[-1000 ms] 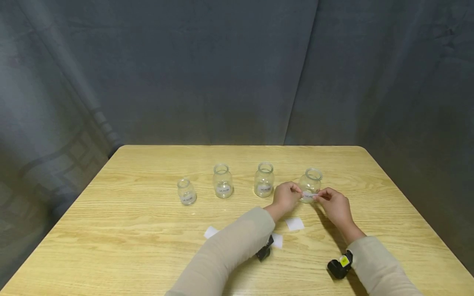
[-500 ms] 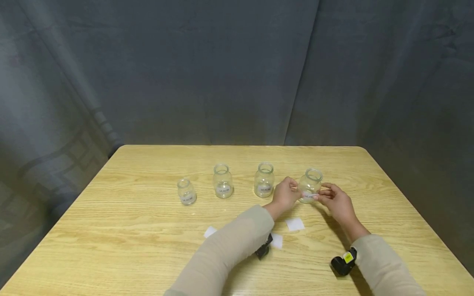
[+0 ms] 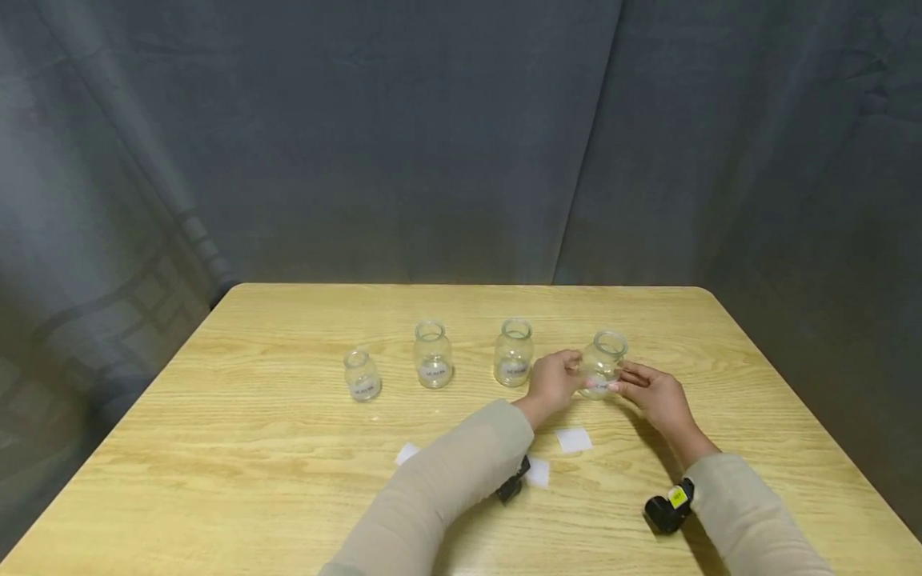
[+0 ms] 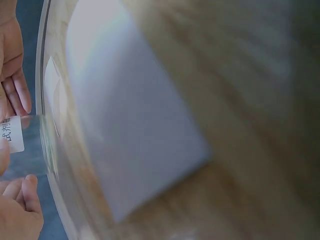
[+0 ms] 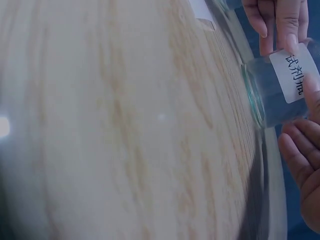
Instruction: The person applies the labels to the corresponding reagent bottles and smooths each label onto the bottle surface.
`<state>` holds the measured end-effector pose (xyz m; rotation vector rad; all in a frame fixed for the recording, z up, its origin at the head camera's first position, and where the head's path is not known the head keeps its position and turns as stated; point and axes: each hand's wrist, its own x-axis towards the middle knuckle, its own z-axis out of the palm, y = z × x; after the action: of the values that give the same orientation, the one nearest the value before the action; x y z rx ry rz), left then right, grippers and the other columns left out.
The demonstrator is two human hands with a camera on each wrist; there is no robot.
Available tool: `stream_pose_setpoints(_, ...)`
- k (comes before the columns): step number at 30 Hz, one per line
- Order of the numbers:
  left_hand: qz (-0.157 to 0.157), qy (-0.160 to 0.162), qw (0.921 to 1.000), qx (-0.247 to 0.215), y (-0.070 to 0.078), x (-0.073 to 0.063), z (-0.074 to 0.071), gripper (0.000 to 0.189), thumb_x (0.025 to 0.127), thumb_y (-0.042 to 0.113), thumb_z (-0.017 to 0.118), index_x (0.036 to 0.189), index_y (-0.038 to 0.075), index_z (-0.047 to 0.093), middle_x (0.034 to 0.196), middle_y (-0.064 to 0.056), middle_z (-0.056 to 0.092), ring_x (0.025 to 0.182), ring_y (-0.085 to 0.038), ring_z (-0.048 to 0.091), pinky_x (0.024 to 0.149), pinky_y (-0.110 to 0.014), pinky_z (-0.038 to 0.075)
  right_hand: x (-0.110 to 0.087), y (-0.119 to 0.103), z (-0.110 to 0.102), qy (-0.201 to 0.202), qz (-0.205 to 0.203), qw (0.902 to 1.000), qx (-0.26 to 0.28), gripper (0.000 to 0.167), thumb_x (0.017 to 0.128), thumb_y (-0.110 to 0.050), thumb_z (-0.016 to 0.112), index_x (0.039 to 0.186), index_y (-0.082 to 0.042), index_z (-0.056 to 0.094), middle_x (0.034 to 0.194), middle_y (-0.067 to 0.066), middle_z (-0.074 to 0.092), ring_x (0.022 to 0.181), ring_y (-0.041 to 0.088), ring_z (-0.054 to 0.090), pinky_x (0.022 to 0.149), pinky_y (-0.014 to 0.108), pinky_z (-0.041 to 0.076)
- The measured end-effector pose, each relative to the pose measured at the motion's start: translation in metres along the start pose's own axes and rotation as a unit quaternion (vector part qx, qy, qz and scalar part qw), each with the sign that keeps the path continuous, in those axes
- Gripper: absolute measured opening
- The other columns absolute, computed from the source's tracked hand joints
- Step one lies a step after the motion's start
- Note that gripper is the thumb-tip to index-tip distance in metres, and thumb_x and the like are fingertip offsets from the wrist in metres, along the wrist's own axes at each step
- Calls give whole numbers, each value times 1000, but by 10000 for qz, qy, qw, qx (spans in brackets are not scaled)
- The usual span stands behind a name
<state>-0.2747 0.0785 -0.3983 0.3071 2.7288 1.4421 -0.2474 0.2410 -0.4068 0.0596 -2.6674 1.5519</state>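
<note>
At the right end of a row of clear glass jars, a round wide-mouthed jar [image 3: 603, 362] stands upright between both hands. A white label [image 5: 294, 75] with handwritten dark characters lies across its front. My left hand [image 3: 553, 384] holds the jar's left side, thumb on one end of the label. From the right, my right hand [image 3: 659, 400] holds the other side, its thumb on the label's opposite end and its fingers along the glass. In the left wrist view the label [image 4: 15, 134] shows only partly, at the frame's edge.
Left of the hands stand a small labelled jar [image 3: 362, 378] and two taller labelled jars [image 3: 433, 358], [image 3: 514, 354]. White paper pieces [image 3: 574, 439] lie on the wooden table [image 3: 252, 448] near the left forearm, which partly covers some. Grey curtains [image 3: 403, 144] surround the table.
The fingers go from pinching the label's ends before the jar to reaching round the jar's sides, thumbs on the label. The right hand's fingers have spread along the glass; the jars stay put.
</note>
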Motion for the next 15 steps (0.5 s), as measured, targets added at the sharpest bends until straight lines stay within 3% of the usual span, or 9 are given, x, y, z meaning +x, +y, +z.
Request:
stream_pose_setpoints(6, 86, 185, 9998, -39, 0, 0, 2, 37, 64, 17, 72, 99, 10, 63, 96, 2, 63, 86, -7, 58, 71, -14, 45, -1, 3, -3, -22, -243, 9997, -51, 56, 78, -22, 63, 119, 11, 43, 110, 27, 50, 101, 34, 49, 70, 16, 46)
stream_pose_setpoints(10, 148, 121, 9998, -79, 0, 1, 0, 36, 64, 15, 72, 98, 8, 63, 96, 1, 63, 86, -8, 58, 71, -14, 45, 0, 1, -2, -5, -292, 9992, -283, 54, 79, -21, 62, 118, 11, 43, 109, 27, 51, 100, 34, 50, 72, 23, 48)
stream_pose_setpoints(15, 114, -179, 9998, -20, 2, 2, -4, 40, 69, 15, 70, 107, 8, 58, 101, -1, 61, 90, -11, 57, 72, -16, 45, 0, -3, -4, -113, -285, 9982, -510, 54, 81, -23, 60, 119, 10, 42, 111, 28, 50, 101, 36, 50, 75, 35, 47)
